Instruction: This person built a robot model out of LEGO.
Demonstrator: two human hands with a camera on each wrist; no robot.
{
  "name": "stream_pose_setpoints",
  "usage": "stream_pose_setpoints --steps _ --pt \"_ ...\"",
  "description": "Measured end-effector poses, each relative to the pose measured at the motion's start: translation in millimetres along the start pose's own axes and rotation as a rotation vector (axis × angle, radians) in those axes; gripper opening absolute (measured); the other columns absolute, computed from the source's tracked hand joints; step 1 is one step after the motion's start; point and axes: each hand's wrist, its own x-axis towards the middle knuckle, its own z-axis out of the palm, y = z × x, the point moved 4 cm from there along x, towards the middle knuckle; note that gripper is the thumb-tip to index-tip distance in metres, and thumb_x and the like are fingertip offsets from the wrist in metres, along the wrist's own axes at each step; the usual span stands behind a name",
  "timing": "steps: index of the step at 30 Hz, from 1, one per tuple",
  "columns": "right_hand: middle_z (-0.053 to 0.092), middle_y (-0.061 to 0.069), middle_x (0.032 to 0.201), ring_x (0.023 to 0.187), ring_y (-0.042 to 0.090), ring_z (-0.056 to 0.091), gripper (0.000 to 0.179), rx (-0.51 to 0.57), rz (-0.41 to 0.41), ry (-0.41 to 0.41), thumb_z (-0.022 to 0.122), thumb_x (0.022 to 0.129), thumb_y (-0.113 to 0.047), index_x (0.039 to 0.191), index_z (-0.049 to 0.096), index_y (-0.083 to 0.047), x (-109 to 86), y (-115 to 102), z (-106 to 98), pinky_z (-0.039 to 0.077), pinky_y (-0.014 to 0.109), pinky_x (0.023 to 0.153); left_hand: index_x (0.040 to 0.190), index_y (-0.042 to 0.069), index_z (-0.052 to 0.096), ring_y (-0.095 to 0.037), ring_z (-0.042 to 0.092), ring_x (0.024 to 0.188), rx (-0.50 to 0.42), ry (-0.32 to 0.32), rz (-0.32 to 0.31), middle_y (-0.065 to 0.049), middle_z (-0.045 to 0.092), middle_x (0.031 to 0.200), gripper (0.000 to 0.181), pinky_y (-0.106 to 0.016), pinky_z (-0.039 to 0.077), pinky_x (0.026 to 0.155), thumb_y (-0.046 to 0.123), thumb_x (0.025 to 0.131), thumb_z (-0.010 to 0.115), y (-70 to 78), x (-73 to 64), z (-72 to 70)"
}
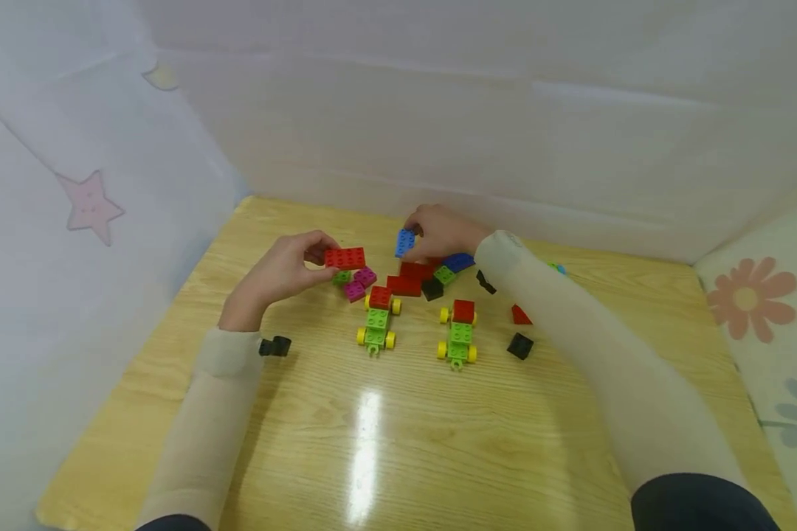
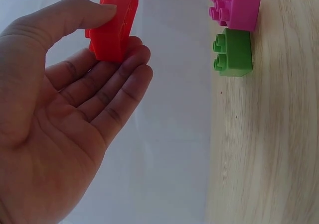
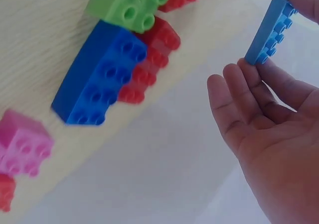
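My left hand (image 1: 284, 270) pinches a long red toy brick (image 1: 345, 258) between thumb and fingers, studs up in the head view. In the left wrist view the thumb presses one side of this red brick (image 2: 112, 42). Farther back, my right hand (image 1: 446, 228) holds a light blue brick (image 1: 405, 243) by its ends; the right wrist view shows the thin blue brick (image 3: 266, 32) between thumb and fingertips. Below the left hand lie a green brick (image 1: 342, 278) and magenta bricks (image 1: 365, 276). Near the right hand are a dark blue brick (image 1: 458, 262) and red bricks (image 1: 405, 285).
Two small wheeled cars of red and green bricks, a left one (image 1: 377, 318) and a right one (image 1: 461, 332), stand mid-table. A black brick (image 1: 520, 346) and a red wedge (image 1: 521, 315) lie to the right. A white sheet (image 1: 398, 133) rises behind the wooden table (image 1: 478, 442).
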Motion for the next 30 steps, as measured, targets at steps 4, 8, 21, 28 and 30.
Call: stream_pose_setpoints --steps 4,8,21,28,30 --pt "0.070 0.015 0.147 0.131 0.032 0.068 0.075 0.079 0.019 0.033 0.079 0.099 -0.048 0.157 0.062 -0.003 -19.7 6.1 -11.7 0.058 0.050 0.117 0.138 0.009 0.069 -0.035 0.073 0.122 -0.001 -0.002 0.005 -0.014 0.077 0.130 0.037 -0.061 0.056 0.114 0.021 0.105 0.079 0.0 -0.1 0.0" --pt "0.071 0.013 0.146 0.131 0.031 0.068 0.073 0.175 0.054 0.070 0.082 0.098 -0.044 0.156 0.062 -0.005 -42.8 11.1 -18.9 0.058 0.050 0.116 0.140 0.009 0.069 -0.034 0.073 0.123 -0.007 -0.007 0.010 -0.014 0.076 0.132 0.038 -0.062 0.055 0.116 0.022 0.105 0.079 2.1 0.5 0.4" --pt "0.072 0.008 0.140 0.122 0.027 0.071 0.075 0.188 0.060 0.177 0.081 0.099 -0.043 0.164 0.053 -0.018 -122.7 7.8 -5.8 0.062 0.052 0.109 0.138 0.009 0.069 -0.036 0.074 0.121 0.000 -0.007 0.035 -0.012 0.077 0.129 0.040 -0.063 0.056 0.114 0.020 0.102 0.082 11.4 1.0 4.8" --pt "0.069 0.008 0.149 0.128 0.033 0.071 0.065 0.177 0.033 0.197 0.076 0.101 -0.043 0.157 0.061 -0.014 -170.2 4.5 15.9 0.059 0.059 0.113 0.139 0.010 0.070 -0.038 0.073 0.123 0.022 0.011 0.068 -0.012 0.077 0.131 0.042 -0.063 0.054 0.115 0.022 0.101 0.083 24.4 -2.8 3.0" --pt "0.069 0.008 0.151 0.131 0.034 0.071 0.064 0.180 0.042 0.201 0.076 0.101 -0.043 0.156 0.061 -0.012 -182.9 3.0 23.5 0.059 0.060 0.114 0.139 0.010 0.070 -0.036 0.074 0.122 0.026 0.029 0.086 -0.010 0.078 0.130 0.041 -0.061 0.055 0.114 0.022 0.101 0.083 30.1 -5.6 2.1"
